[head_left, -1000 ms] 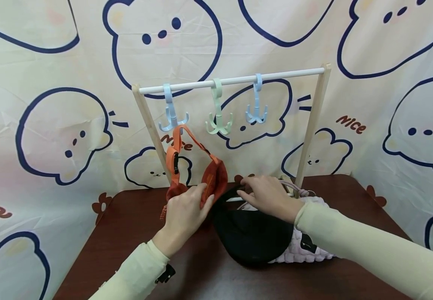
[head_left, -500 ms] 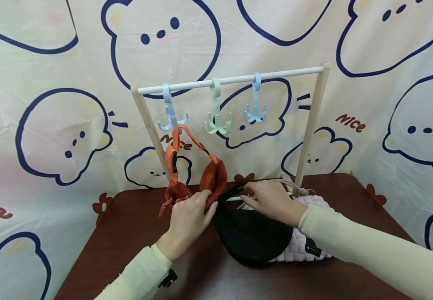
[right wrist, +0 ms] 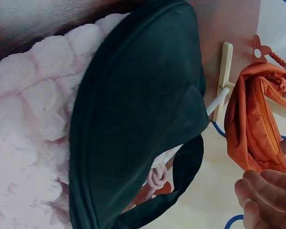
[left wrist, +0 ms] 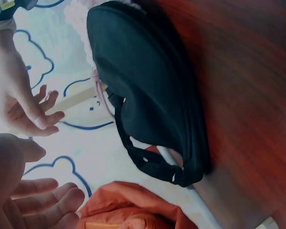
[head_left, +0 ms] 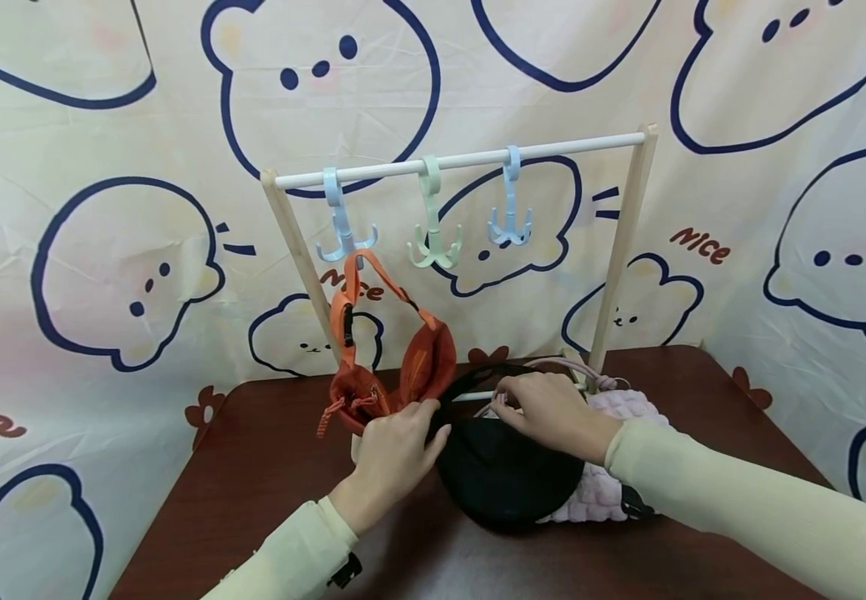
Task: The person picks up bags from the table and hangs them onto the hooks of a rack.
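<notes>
the left hand (head_left: 395,458) is in front of the orange bag (head_left: 427,362) and near the left edge of the black bag (head_left: 511,479); its fingers are loosely bent, the grip wide with nothing in it. the right hand (head_left: 553,412) is above the far side of the black bag, fingers loosely curved, its grip also holding nothing. the black bag sits on the dark worktop (head_left: 252,483) at the near side of a rack, its strap (right wrist: 188,164) looped up on the far side. a pale pink puffy bag (head_left: 598,496) lies against it, to the right and partly hidden. the orange bag hangs by its strap from the left blue hook (head_left: 341,229). a green hook (head_left: 434,242) and a right blue hook (head_left: 510,212) hang from the same white rail (head_left: 470,160).
</notes>
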Available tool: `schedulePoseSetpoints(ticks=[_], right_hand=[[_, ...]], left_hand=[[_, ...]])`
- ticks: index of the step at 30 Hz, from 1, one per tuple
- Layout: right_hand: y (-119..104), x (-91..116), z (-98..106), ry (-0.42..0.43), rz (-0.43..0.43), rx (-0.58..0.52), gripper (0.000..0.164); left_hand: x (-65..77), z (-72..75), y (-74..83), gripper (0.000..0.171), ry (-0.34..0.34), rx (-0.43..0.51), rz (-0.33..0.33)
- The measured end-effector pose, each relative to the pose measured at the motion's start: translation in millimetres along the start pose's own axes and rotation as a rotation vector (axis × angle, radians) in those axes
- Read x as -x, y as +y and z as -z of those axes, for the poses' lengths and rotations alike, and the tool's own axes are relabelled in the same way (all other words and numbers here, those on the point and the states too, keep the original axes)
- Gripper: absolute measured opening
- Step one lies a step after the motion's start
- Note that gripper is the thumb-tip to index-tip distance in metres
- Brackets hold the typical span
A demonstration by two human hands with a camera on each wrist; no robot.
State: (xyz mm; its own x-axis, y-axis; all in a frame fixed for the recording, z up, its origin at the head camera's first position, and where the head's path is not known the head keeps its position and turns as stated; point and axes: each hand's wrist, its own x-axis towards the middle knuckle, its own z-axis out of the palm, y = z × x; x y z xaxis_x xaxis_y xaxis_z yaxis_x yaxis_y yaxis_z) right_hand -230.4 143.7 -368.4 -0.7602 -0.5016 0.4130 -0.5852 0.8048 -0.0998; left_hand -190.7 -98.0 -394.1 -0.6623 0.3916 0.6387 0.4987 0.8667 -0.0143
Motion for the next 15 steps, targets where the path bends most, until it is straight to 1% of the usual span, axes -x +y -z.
schedulePoseSetpoints(ticks=[3, 8, 15], right_hand=[[3, 4, -4, -0.002, 0.007, 0.003, 0.023], [7, 9, -8, -0.014, -0.006, 0.012, 0.019], [14, 17, -13, -0.017, -0.013, 0.029, 0.02]], left_hand=[[3.5, -3.6, 2.6, 0.028, -0.004, 0.018, -0.009], [5.2, -9.5, 6.1, 0.028, -0.03, 0.052, -0.001], [6.8, -21.4, 8.7, 0.027, -0.067, 0.061, 0.007]])
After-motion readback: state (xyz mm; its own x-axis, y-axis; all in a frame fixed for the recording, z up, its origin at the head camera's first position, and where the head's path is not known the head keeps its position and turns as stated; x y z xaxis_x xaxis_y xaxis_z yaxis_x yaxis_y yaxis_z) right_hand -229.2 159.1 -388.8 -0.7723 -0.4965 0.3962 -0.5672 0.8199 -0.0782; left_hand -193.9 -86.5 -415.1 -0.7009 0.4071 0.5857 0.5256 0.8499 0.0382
